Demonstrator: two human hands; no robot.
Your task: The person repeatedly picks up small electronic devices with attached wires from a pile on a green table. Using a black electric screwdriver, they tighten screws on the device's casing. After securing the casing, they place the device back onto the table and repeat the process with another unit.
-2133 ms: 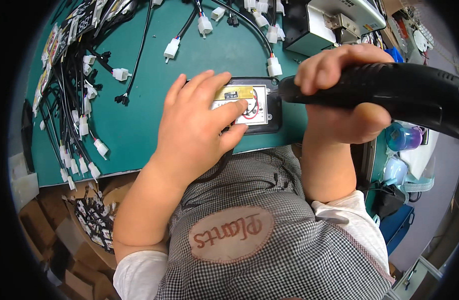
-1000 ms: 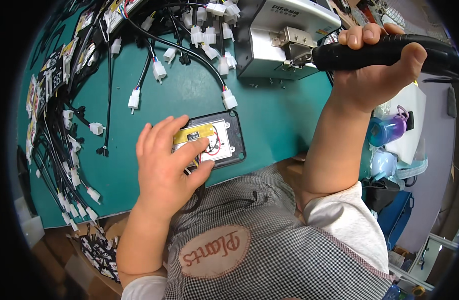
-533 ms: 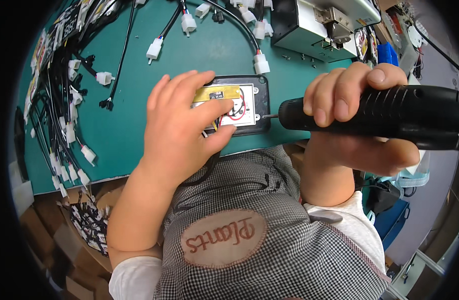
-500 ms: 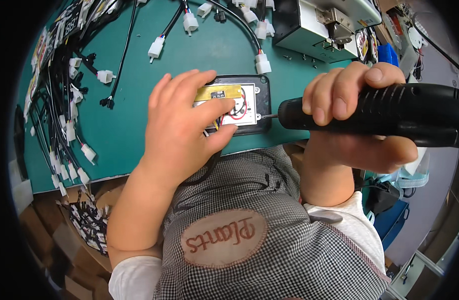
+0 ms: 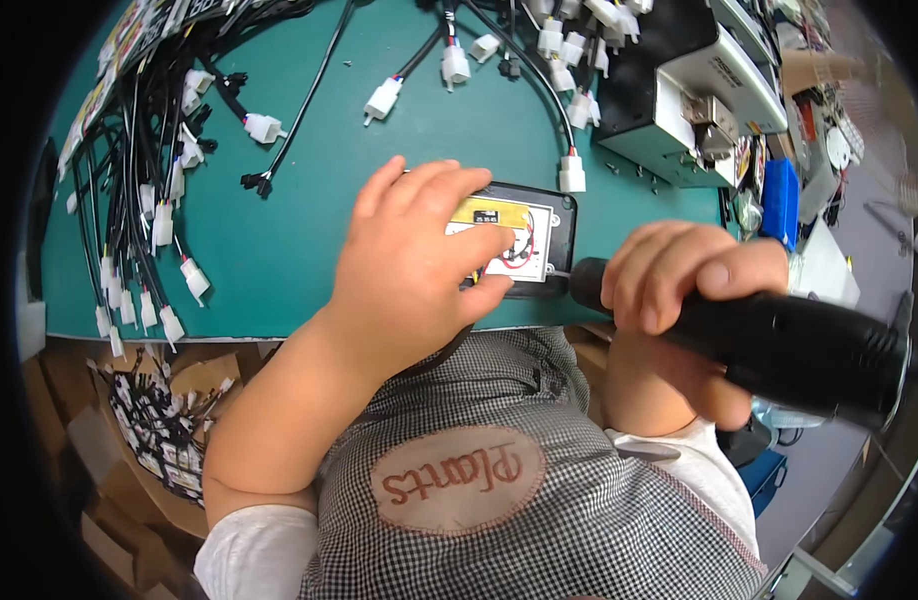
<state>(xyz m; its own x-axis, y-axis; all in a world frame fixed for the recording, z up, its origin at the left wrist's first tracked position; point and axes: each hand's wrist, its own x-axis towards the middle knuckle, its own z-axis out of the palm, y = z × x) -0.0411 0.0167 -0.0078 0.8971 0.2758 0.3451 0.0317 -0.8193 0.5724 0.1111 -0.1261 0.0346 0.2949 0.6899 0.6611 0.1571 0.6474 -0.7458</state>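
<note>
The black rectangular plastic case (image 5: 567, 225), holding a white flat panel (image 5: 542, 250), lies just off centre, toward 1 o'clock, on the green tabletop (image 5: 299, 230). Its 9 o'clock side is covered by the left hand (image 5: 407, 262), fingers spread. The black cylindrical power screwdriver (image 5: 814, 350) is gripped by the right hand (image 5: 691, 275), nose at the case's 4 o'clock corner; bit seating cannot be confirmed. The bit is best kept square, the red thin wire (image 5: 522, 266) clear.
</note>
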